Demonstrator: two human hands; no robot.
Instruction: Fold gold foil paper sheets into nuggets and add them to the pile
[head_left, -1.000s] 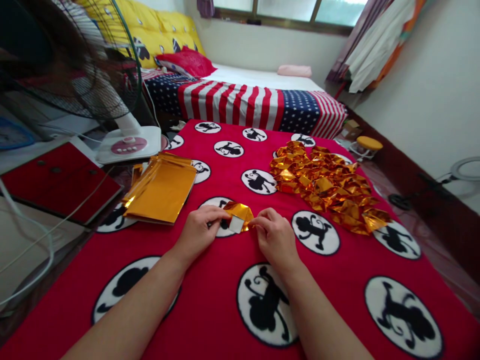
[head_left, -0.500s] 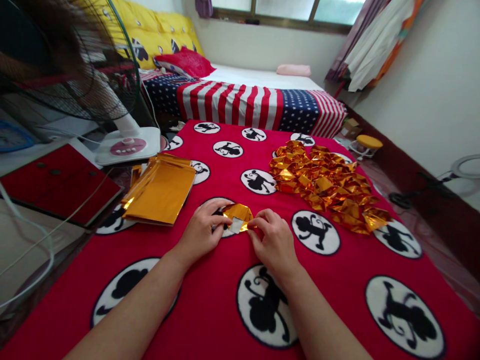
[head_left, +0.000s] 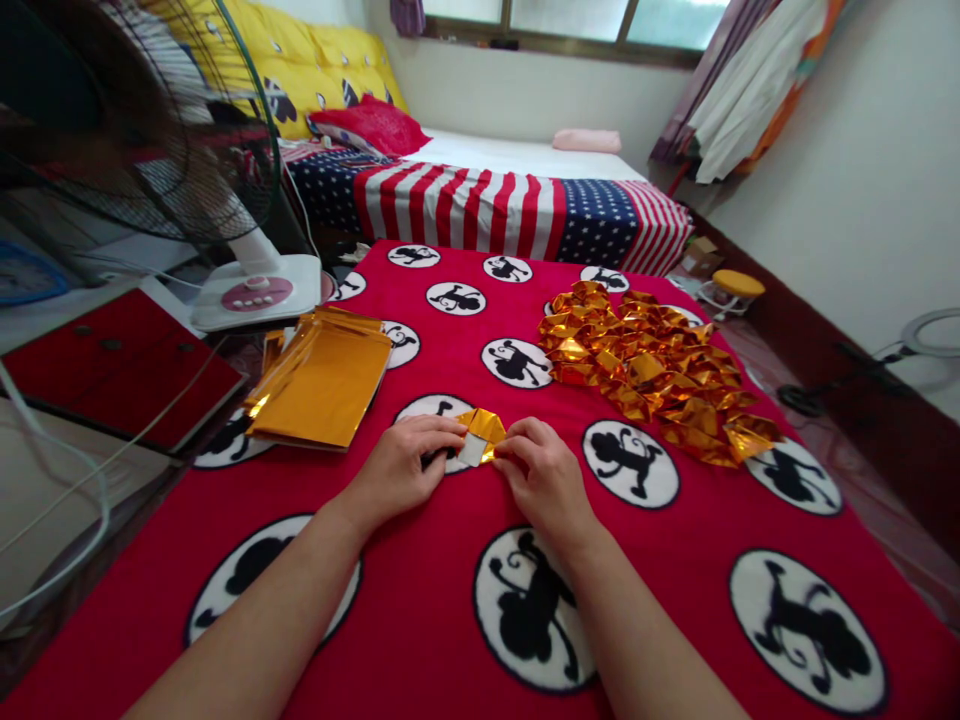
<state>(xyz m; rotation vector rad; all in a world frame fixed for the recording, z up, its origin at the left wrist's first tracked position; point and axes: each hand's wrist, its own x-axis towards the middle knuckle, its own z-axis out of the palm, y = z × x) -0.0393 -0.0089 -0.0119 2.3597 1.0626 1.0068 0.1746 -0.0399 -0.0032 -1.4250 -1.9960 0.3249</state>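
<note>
A small folded piece of gold foil paper [head_left: 486,427] with a pale patch on its near side lies between both hands. My left hand [head_left: 405,462] pinches its left end, fingers closed. On the right end, the thumb and fingers of my right hand [head_left: 544,475] are closed too. To the left lies a stack of flat gold sheets [head_left: 322,385] with a pale underside. Many folded gold pieces [head_left: 649,365] form a shiny heap at the right. All rest on a red cloth [head_left: 420,610] with black monkey figures in white circles.
A fan [head_left: 259,285] with a wire cage stands at the left, beside a dark red panel [head_left: 112,365] and a white cable [head_left: 94,470]. Behind is a bed [head_left: 480,205] with a striped, starred cover. A yellow-topped stool [head_left: 739,283] stands at the right.
The left fingers have shifted slightly and now lie flatter along the foil piece's left end. Its top edge looks more pointed. The right hand has barely moved.
</note>
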